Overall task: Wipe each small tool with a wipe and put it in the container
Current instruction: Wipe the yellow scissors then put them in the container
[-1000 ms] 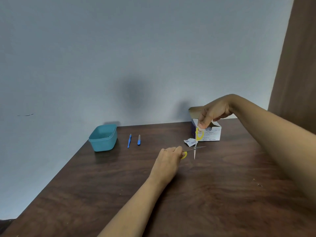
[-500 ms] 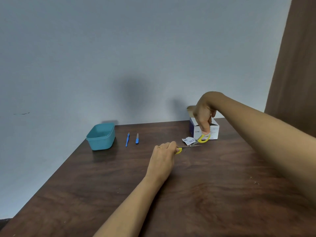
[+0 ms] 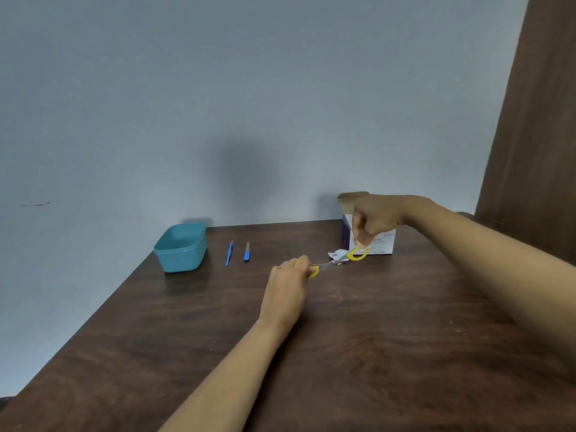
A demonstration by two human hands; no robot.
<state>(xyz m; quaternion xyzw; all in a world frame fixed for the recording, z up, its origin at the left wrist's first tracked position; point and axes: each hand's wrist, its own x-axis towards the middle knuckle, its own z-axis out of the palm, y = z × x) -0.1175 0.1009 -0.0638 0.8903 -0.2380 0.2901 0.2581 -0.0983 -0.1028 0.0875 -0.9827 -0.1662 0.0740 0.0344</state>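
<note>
**Head view.** A dark wooden table (image 3: 374, 338) stands against a grey-blue wall (image 3: 249, 88); a brown panel (image 3: 536, 120) runs down the right edge.

- **Scissors:** The left hand (image 3: 286, 285), with a ring (image 3: 280, 267) on one finger, reaches forward with curled fingers. It pinches one yellow handle of a small pair of scissors (image 3: 330, 262). The right hand (image 3: 377, 219), fingers folded downward, pinches the other yellow handle loop from above. The scissors are spread wide, and the metal part lies low over the table between the two hands. Whether it touches the wood cannot be told.
- **Wipes:** A torn white wipe packet (image 3: 336, 253) lies on the table just behind the blades. A white and dark-blue box of wipes (image 3: 378, 244) stands behind it with its top flap raised, partly covered by the right hand.
- **Container and other tools:** A teal plastic container (image 3: 180, 247), without a lid, sits at the far left corner of the table, well apart from the scissors. Between the two lie a slim blue tool (image 3: 229, 254) and, just to its right, a short blue-handled file (image 3: 247, 251). They lie side by side without touching.
- **Wall:** A short dark mark (image 3: 34, 204) shows at the left.
</note>
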